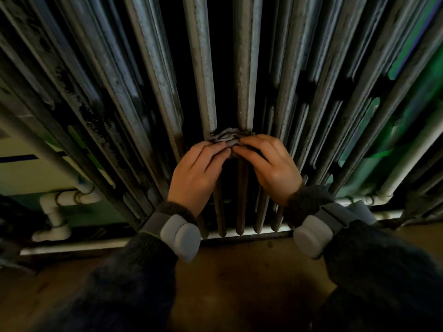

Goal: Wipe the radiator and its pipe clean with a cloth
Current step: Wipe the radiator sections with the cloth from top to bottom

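Observation:
A grimy grey cast-iron radiator [199,68] with tall vertical columns fills the head view. A crumpled grey cloth [229,136] is bunched against two middle columns, low on the radiator. My left hand [196,174] and my right hand [271,168] meet at the cloth, fingers curled, both gripping it from below and pressing it onto the columns. A white pipe [57,207] with elbow joints runs out at the lower left of the radiator. Part of the cloth is hidden under my fingers.
A second white pipe [383,190] runs along the lower right beside a green wall [407,130]. A pale strip [263,230] lies under the radiator's feet. Brown floor [239,271] spreads below my dark sleeves, each with a grey wrist device.

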